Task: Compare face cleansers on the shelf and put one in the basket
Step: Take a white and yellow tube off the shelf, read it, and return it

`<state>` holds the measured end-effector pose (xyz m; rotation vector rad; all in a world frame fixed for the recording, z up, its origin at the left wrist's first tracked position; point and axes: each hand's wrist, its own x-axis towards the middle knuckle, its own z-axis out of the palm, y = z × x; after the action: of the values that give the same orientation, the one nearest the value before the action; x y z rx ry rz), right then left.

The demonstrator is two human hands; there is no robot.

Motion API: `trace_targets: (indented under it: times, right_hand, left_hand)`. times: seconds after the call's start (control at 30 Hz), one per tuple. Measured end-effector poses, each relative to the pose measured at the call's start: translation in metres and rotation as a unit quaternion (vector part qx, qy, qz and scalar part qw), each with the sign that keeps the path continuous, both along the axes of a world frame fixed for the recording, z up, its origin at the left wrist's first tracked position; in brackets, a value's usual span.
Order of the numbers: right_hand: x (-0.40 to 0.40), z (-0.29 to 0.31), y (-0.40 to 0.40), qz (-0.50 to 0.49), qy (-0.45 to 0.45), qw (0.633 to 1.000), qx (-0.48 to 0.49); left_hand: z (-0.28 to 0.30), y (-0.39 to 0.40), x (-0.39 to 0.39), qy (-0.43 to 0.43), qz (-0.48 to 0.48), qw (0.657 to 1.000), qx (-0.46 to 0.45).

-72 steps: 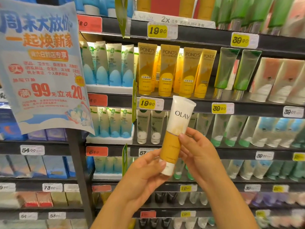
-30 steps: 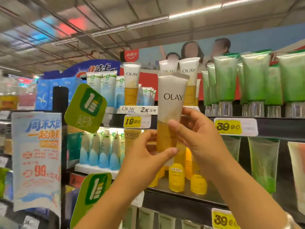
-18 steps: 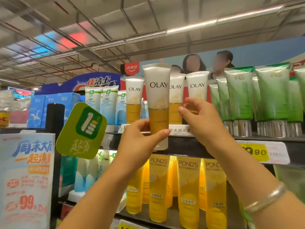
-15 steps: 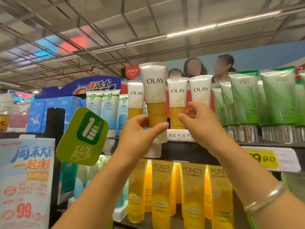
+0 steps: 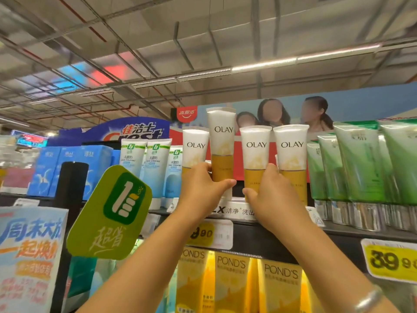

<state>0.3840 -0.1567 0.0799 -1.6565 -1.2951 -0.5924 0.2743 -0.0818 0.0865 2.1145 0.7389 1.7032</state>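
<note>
My left hand (image 5: 203, 188) grips a white and yellow Olay cleanser tube (image 5: 222, 141) by its lower part. The tube stands upright at the top shelf (image 5: 259, 236), higher than its neighbours, in the gap between two standing Olay tubes. My right hand (image 5: 270, 195) reaches up beside it, thumb and fingers round the neighbouring Olay tube (image 5: 255, 150) in the row. Further Olay tubes stand at the left (image 5: 195, 147) and right (image 5: 292, 150). No basket is in view.
Green tubes (image 5: 358, 163) fill the top shelf on the right, blue and white cleanser tubes (image 5: 133, 159) on the left. Yellow Pond's tubes (image 5: 230, 283) stand on the shelf below. A green thumbs-up sign (image 5: 112, 213) juts out at the left, near a promotion poster (image 5: 29, 256).
Both hands rose from chest height to the top shelf. My left hand carried the Olay tube up into the Olay row, while my right hand left it and took hold of a shelf tube.
</note>
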Motion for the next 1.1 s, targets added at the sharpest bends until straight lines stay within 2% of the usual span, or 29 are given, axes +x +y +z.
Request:
trace_targets:
  times: [0.5,0.7,1.1]
  right_hand:
    - [-0.0001,0.0021,0.0010,-0.033,-0.013,0.999,0.004]
    - [-0.0027,-0.0013,0.0029,-0.037,-0.019,0.999,0.008]
    - [-0.0048,0.0057,0.0015,-0.010,0.012,1.000,0.004]
  left_hand:
    - [0.0070,-0.0074,0.0014,0.114,0.062,0.991,-0.035]
    - [0.0027,-0.0076,0.0057,0.051,0.076,0.996,0.001]
    - [0.0027,-0.0024,0.0001,0.091,0.103,0.990,0.013]
